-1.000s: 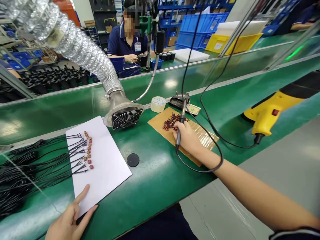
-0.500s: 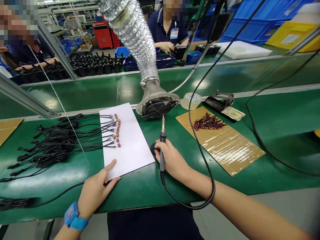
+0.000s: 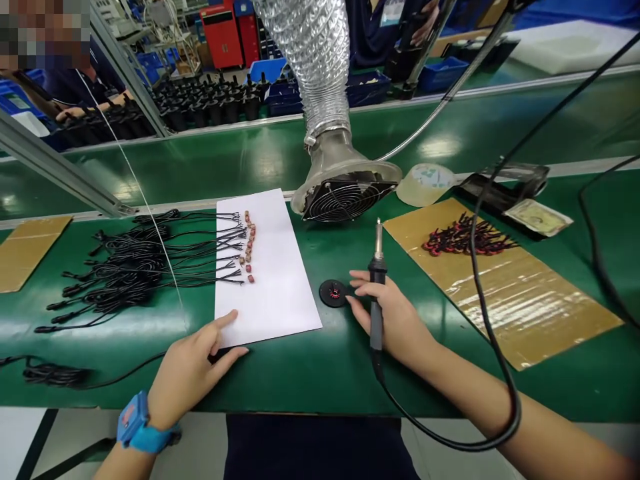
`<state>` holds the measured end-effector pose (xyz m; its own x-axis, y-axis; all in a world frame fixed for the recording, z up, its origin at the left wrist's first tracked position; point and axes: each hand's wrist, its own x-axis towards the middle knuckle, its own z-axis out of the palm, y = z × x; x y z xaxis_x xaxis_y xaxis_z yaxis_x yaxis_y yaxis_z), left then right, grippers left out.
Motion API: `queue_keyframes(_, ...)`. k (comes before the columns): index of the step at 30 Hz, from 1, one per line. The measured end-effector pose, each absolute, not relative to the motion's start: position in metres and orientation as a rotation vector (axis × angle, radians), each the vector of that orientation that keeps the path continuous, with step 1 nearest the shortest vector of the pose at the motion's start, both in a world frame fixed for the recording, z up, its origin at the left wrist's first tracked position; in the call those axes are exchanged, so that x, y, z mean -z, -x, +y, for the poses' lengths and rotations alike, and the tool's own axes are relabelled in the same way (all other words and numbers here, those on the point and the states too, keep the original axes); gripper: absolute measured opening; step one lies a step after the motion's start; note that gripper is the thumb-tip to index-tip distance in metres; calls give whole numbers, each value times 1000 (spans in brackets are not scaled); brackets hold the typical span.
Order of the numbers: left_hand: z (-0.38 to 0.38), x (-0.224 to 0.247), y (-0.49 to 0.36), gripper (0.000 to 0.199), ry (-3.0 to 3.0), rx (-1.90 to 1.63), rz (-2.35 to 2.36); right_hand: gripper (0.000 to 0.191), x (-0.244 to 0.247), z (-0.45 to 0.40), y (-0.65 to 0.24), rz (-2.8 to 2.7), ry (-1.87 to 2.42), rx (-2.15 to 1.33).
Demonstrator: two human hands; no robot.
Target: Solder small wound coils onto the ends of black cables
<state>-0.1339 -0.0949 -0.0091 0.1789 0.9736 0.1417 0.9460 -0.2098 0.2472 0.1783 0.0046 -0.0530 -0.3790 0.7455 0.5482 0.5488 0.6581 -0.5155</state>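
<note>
My left hand (image 3: 193,367) rests at the near-left corner of a white sheet of paper (image 3: 280,293), thumb and index finger spread and the other fingers curled. A black cable (image 3: 133,367) runs in under it, and a dark bit shows between thumb and index finger. In my right hand (image 3: 395,313) is a soldering iron (image 3: 377,307), tip pointing up and away. The right fingertips are just beside a black round disc (image 3: 327,300) with a small red and black part on it. On the paper lie small copper-red pieces (image 3: 251,243) by the cable ends (image 3: 230,240).
Bundled black cables (image 3: 130,260) lie on the left. A fume hose (image 3: 327,67) ends in a fan hood (image 3: 350,197) above the bench. To the right, red and black parts (image 3: 465,237) lie on a brown sheet (image 3: 520,313), near a tape dispenser (image 3: 520,183). Co-workers sit opposite.
My right hand has drawn back to the right from the black disc, its fingers loosening from it and leaving it on the bench. The left hand stays at the paper. The view has shifted.
</note>
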Motion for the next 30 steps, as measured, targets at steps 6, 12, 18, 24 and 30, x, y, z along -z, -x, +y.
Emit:
queue_keyframes(6, -64, -9, 92, 39, -2071, -591, 2169, 15, 52, 7, -181, -2105, 996, -390)
queue_keyframes(12, -24, -17, 31, 21, -1861, -359, 1798, 17, 50, 9, -177, -2104, 929, -413)
queue_keyframes(18, 4, -11, 10, 26, -1792, -370, 1623, 20, 50, 12, -174, -2065, 954, -452)
queue_keyframes(24, 9, -7, 8, 22, -1718, -418, 1628, 23, 52, 13, -173, -2025, 963, -477)
queue_keyframes(30, 8, -1, 3, 23, -1664, -466, 1626, 23, 57, 14, -172, -2044, 980, -530)
